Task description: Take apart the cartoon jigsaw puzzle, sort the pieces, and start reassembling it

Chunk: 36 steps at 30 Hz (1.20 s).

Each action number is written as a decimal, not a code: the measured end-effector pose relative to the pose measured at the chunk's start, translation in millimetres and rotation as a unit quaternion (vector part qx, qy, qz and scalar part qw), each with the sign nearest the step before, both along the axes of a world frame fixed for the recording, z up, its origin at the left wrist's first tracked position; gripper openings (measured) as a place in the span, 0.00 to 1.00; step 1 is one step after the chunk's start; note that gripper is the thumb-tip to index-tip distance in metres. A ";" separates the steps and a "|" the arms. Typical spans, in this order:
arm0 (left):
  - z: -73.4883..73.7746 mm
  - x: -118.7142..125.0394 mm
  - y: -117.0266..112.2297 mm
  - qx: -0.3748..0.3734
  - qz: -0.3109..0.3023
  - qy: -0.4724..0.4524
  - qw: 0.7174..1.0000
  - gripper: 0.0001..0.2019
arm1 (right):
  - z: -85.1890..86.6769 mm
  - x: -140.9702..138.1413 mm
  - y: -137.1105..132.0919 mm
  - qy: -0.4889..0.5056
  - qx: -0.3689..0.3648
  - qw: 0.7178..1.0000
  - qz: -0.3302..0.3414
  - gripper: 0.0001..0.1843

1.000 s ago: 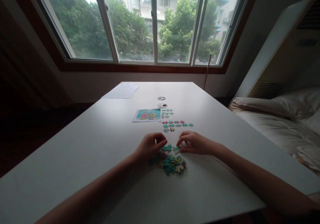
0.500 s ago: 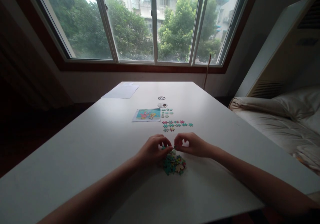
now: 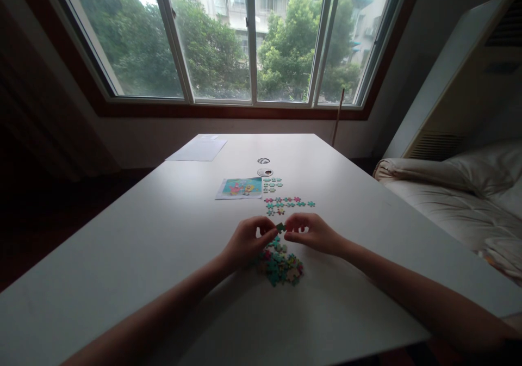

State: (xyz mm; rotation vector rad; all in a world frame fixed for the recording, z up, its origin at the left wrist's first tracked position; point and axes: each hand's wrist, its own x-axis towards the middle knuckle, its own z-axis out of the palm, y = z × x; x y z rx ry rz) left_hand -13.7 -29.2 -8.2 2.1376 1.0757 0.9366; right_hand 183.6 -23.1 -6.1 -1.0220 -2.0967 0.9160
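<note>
A dark green jigsaw puzzle piece (image 3: 281, 228) is held up between both hands above the table. My left hand (image 3: 252, 238) pinches its left side between thumb and fingers. On the other side, my right hand (image 3: 312, 233) has curled fingertips at the piece's right edge; the exact contact there is small and hard to see. Just below the hands lies a heap of loose puzzle pieces (image 3: 281, 268), mostly green and teal with some red, yellow and beige. Beyond the hands, several pieces (image 3: 289, 204) are laid out in loose rows.
A printed cartoon picture (image 3: 240, 188) lies left of the rows. Farther back are smaller pale green pieces (image 3: 272, 185) and two round items (image 3: 264, 172). White paper (image 3: 196, 149) rests at the far left of the white table (image 3: 142, 246). A padded sofa (image 3: 452, 203) stands to the right.
Both hands have risen and moved slightly away from me, off the heap. The green piece now shows plainly between them, and more of the heap is uncovered.
</note>
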 end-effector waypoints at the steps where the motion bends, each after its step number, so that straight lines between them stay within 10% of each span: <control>1: -0.3 -0.1 0.6 -0.004 0.003 -0.003 1.000 0.09 | -1.3 -0.6 0.2 0.000 -0.004 1.000 -0.003 0.13; 21: 1.7 0.3 -1.3 -0.030 -0.017 -0.010 0.999 0.08 | -2.4 -7.4 -3.9 0.000 0.014 1.000 -0.019 0.11; 36: -4.4 -0.8 2.9 -0.134 -0.002 -0.095 0.986 0.12 | -2.2 -6.3 -6.7 -0.072 0.286 0.950 -0.106 0.09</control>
